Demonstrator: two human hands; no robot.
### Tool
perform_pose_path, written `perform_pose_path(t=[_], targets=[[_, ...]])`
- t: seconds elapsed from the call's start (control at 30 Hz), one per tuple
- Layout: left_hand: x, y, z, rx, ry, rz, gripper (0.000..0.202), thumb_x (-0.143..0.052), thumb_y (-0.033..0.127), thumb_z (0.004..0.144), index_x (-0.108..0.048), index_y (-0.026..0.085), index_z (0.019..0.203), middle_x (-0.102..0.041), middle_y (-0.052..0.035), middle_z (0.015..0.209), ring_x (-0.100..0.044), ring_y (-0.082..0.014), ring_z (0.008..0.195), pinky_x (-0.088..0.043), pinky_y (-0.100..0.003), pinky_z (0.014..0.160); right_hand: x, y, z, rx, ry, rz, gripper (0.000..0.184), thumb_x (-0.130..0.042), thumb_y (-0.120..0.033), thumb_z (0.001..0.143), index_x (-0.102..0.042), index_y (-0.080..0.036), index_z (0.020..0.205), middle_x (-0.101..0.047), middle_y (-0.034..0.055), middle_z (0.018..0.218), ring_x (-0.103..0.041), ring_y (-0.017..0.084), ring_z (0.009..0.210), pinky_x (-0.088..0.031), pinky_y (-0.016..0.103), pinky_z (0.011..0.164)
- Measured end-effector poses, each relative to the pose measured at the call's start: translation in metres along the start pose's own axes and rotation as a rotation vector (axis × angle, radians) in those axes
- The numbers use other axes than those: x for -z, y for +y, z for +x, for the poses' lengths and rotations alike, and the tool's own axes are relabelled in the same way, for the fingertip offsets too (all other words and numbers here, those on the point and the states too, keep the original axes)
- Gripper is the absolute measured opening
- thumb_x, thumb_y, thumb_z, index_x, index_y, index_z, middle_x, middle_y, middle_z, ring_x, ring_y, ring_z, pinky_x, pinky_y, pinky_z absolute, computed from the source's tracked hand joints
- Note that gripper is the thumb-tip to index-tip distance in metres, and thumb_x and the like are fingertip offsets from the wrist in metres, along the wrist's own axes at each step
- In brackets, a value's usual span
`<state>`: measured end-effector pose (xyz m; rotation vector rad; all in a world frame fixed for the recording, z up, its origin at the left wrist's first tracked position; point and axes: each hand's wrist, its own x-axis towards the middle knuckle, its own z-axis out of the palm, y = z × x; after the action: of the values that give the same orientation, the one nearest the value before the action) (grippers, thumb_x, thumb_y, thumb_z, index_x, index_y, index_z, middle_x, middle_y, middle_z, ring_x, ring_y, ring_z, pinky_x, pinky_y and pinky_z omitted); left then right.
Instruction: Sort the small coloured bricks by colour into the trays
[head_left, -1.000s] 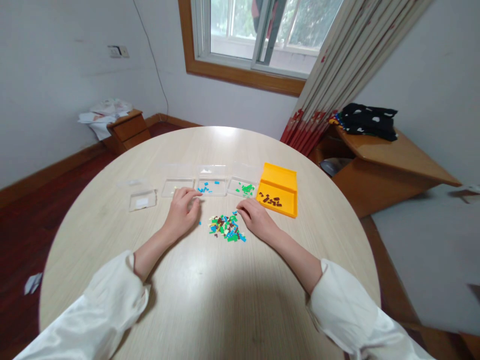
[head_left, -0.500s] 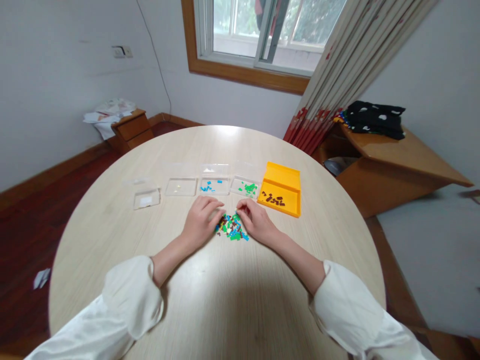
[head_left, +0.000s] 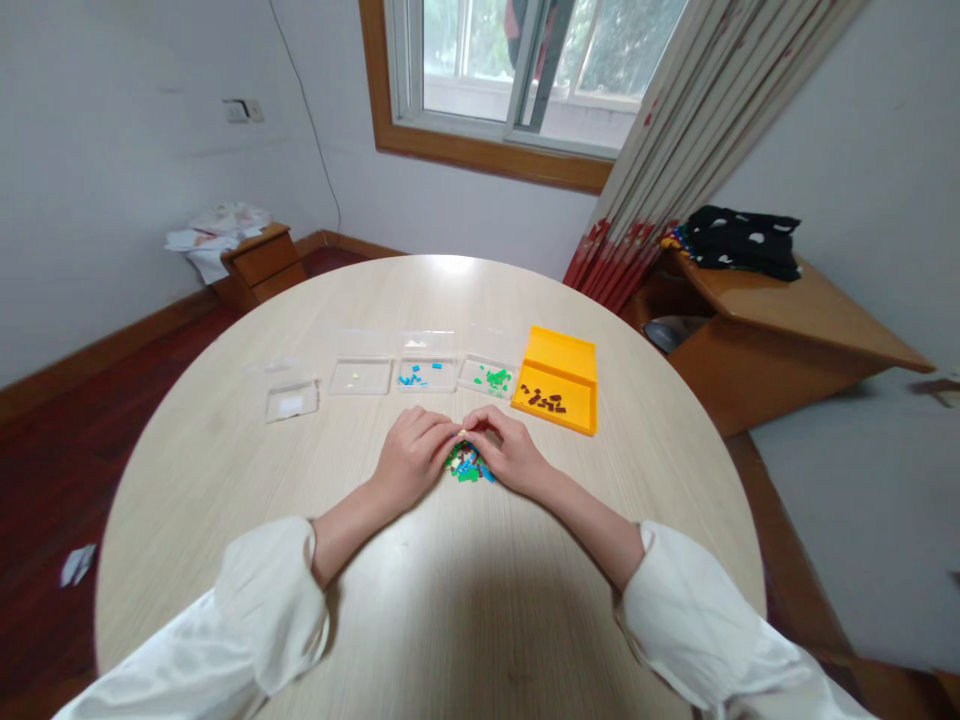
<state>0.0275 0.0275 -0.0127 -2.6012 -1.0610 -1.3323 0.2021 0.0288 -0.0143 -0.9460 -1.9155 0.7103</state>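
A small pile of building bricks point(head_left: 470, 468) in green, blue, brown and cream lies on the round table. Above its far edge, my left hand point(head_left: 416, 450) and my right hand point(head_left: 510, 452) meet fingertip to fingertip, both in a pinch. A tiny pale brick point(head_left: 463, 433) shows between the fingertips. It is too small to make out in detail. My fingers hide part of the pile.
Beyond my hands stand clear boxes with cream bricks point(head_left: 355, 376), blue bricks point(head_left: 412, 378) and green bricks point(head_left: 496, 380). A yellow box point(head_left: 592, 405) holds brown bricks. A small clear box point(head_left: 313, 398) with a white label sits at the left.
My hands have come together over the pile, and the gap between them has closed. A pale brick now shows at the fingertips. One fewer cream piece shows in its box.
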Motion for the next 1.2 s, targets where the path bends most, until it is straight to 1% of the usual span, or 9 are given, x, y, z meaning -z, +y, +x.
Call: perform_pose_path(t=[0.17,0.33,0.43,0.67,0.77,0.9,1.07,1.13,1.2], targets=[[0.000,0.000,0.000,-0.007,0.000,0.002,0.014,-0.050,0.020,0.088,-0.063,0.015,0.084,-0.066,-0.0059,0.077,-0.053,-0.0159,0.070,-0.042,-0.030,0.063,0.001,-0.003,0.001,0.002,0.010,-0.010,0.004,-0.053,-0.022,0.085,-0.056,-0.020,0.082,-0.061,-0.0006,0.073,-0.058,0.011,0.068,-0.048,0.023,0.066],[0.002,-0.004,0.001,0.015,0.007,0.037,0.015,-0.051,0.021,0.088,-0.063,0.016,0.081,-0.066,-0.0057,0.076,-0.053,-0.0164,0.071,-0.041,-0.030,0.065,0.002,0.000,0.001,0.028,0.067,-0.076,0.005,-0.053,-0.017,0.083,-0.056,-0.019,0.080,-0.062,-0.0002,0.073,-0.058,0.011,0.068,-0.048,0.023,0.066],[0.010,-0.019,0.001,0.075,0.017,0.120,0.018,-0.049,0.022,0.089,-0.062,0.016,0.078,-0.065,-0.0060,0.075,-0.055,-0.0173,0.073,-0.041,-0.031,0.067,0.004,0.003,0.001,0.036,0.095,-0.116,0.005,-0.053,-0.016,0.083,-0.057,-0.019,0.080,-0.062,0.0004,0.073,-0.058,0.012,0.067,-0.047,0.023,0.065],[0.038,-0.071,-0.006,0.340,0.026,0.393,0.021,-0.048,0.029,0.088,-0.064,0.018,0.080,-0.067,-0.0071,0.081,-0.055,-0.0221,0.076,-0.040,-0.034,0.069,0.006,0.006,0.001,0.054,0.130,-0.183,0.005,-0.054,-0.017,0.083,-0.057,-0.019,0.080,-0.062,0.0013,0.074,-0.057,0.013,0.067,-0.047,0.024,0.064],[0.043,-0.080,-0.006,0.414,0.000,0.442,0.021,-0.047,0.028,0.087,-0.065,0.018,0.081,-0.067,-0.0077,0.082,-0.055,-0.0238,0.078,-0.039,-0.035,0.069,0.006,0.006,0.002,0.069,0.135,-0.205,0.006,-0.054,-0.016,0.083,-0.057,-0.019,0.080,-0.062,0.0015,0.074,-0.057,0.013,0.068,-0.047,0.025,0.065],[0.044,-0.084,-0.007,0.473,-0.024,0.474,0.022,-0.046,0.026,0.086,-0.066,0.016,0.087,-0.068,-0.0098,0.087,-0.055,-0.0261,0.082,-0.040,-0.037,0.072,0.007,0.006,0.002,0.099,0.135,-0.227,0.007,-0.055,-0.015,0.083,-0.058,-0.019,0.079,-0.062,0.0017,0.073,-0.057,0.013,0.068,-0.048,0.026,0.065],[0.042,-0.090,-0.009,0.474,-0.033,0.433,0.029,-0.047,0.025,0.085,-0.062,0.012,0.106,-0.068,-0.0109,0.091,-0.056,-0.0271,0.085,-0.041,-0.040,0.075,0.006,0.009,0.002,0.137,0.144,-0.244,0.008,-0.054,-0.015,0.084,-0.061,-0.019,0.082,-0.065,0.0034,0.077,-0.060,0.015,0.074,-0.050,0.028,0.069],[0.039,-0.088,-0.009,0.430,-0.020,0.368,0.030,-0.047,0.024,0.085,-0.060,0.012,0.109,-0.068,-0.0102,0.090,-0.056,-0.0260,0.084,-0.042,-0.040,0.076,0.006,0.010,0.002,0.166,0.140,-0.242,0.011,-0.053,-0.014,0.085,-0.063,-0.019,0.086,-0.067,0.0045,0.081,-0.062,0.016,0.079,-0.051,0.029,0.073],[0.036,-0.081,-0.009,0.355,0.000,0.290,0.027,-0.046,0.024,0.086,-0.061,0.014,0.107,-0.068,-0.0093,0.089,-0.057,-0.0240,0.083,-0.043,-0.038,0.076,0.006,0.011,0.002,0.180,0.125,-0.236,0.014,-0.052,-0.013,0.086,-0.064,-0.020,0.088,-0.069,0.0050,0.085,-0.063,0.016,0.082,-0.052,0.030,0.076]])
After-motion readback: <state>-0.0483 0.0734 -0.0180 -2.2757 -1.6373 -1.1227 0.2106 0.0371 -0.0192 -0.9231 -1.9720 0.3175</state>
